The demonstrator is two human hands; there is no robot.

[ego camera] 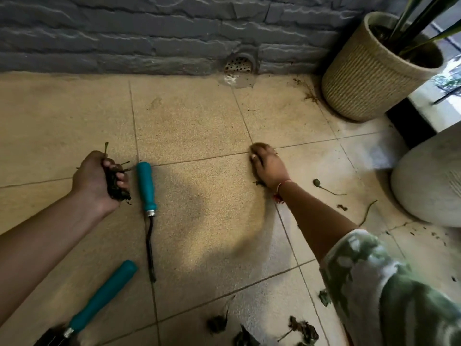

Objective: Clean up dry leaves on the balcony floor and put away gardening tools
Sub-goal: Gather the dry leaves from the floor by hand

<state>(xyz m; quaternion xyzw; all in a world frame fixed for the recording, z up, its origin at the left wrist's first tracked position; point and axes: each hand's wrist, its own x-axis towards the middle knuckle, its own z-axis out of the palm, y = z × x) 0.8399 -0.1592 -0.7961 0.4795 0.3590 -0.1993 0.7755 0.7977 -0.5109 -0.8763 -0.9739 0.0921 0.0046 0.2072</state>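
The tiled floor (199, 116) fills most of the view. The hand weeder (146, 188) lies on it with its teal handle pointing away from the person, and it serves as the marker for everything else. A woven pot (361, 78) stands far to the weeder's right and beyond it. A white pot (429, 181) sits well to the weeder's right, level with its handle. A trowel (104, 295) with a matching teal handle lies nearer the person than the weeder and a little to its left.

The step in hand looks like gathering leaves by hand. It would probably go best by raking the loose dry leaves (303, 329), which lie right of the weeder and nearer than its tip, into one heap with flat fingers. Picked up one at a time, the brittle pieces will likely crumble. Neither tool is being touched, and both are best left until the floor is done.

The left hand (97, 181), just left of the weeder's handle, is clenched round a wad of dry leaves (116, 188). Stems poke out above the fist, which looks nearly full. The right hand (268, 166), well right of the handle, is palm down with its fingertips bent to the tile. Blur hides whether it pinches anything, so I cannot tell. A small stemmed leaf (317, 182) lies farther right again.
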